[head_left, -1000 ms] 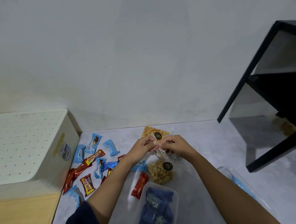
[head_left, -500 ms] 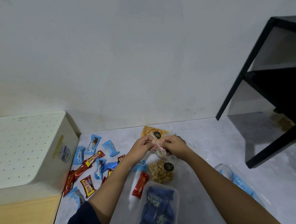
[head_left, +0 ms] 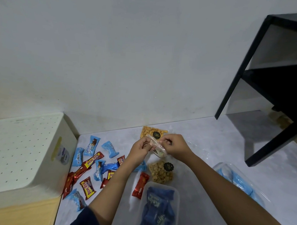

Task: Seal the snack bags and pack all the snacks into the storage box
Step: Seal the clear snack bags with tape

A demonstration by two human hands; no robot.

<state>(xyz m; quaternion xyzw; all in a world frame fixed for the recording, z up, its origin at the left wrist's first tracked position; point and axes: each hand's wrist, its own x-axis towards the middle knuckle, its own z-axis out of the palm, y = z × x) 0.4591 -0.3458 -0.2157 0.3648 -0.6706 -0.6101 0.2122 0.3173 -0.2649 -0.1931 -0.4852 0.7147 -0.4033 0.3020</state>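
Clear snack bag, raised just above the grey surface, pinched along its top edge by left hand and right hand (fingers of both curled in on it). Just behind, orange cracker bag; just below, nut bag. Nearer, clear tub of dark blue packets. Off left, scattered wrapped candies beside white perforated box.

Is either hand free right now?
No, the left hand and right hand both pinch the clear bag between them.
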